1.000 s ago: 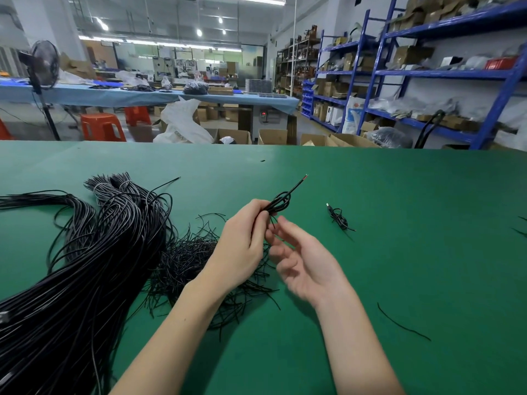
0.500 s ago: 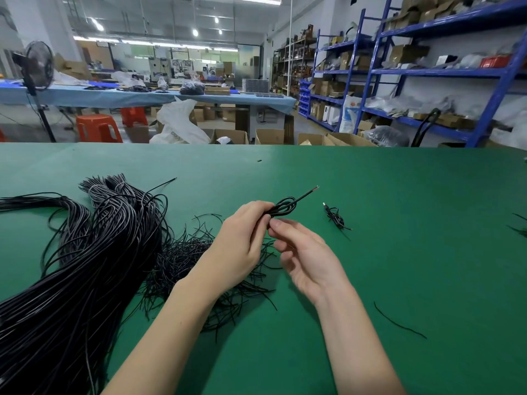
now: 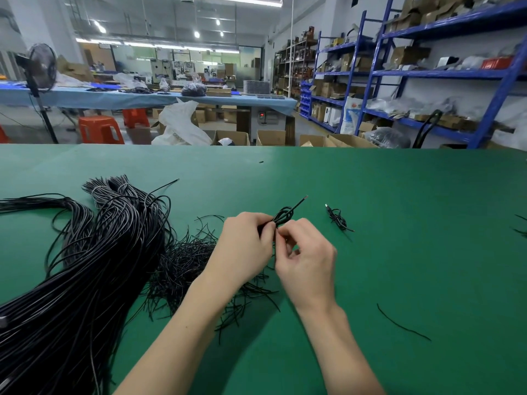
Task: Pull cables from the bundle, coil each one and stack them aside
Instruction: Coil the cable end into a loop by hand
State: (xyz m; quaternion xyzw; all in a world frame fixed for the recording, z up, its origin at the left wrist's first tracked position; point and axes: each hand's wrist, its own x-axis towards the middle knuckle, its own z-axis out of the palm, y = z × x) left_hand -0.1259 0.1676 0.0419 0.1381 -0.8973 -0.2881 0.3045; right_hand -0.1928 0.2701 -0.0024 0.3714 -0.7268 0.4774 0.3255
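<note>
Right now both hands meet over the middle of the green counter (image 3: 399, 252), and the small coil (image 3: 283, 216) sits between their fingertips. The left hand (image 3: 246, 249) has thumb and fingers curled round the near side of the coil, pinching its loops together. The right hand (image 3: 306, 260) has fingers bent, thumb and forefinger closing on the strand just beside the left thumb; whether it truly grips or only touches is hard to tell. From the hands the coil pokes out towards one o'clock, its free end (image 3: 302, 199) slanting up and away along the same line, so the long axis runs from seven to one.

A finished coil (image 3: 338, 219) lies on the counter at about two o'clock from the hands, near but apart, and nearer the right hand. That is probably where this one goes next, a short carry to the right. The bundle (image 3: 85, 280) lies at nine o'clock, by the left arm, with loose strands (image 3: 185, 260) spread beneath the left wrist.
</note>
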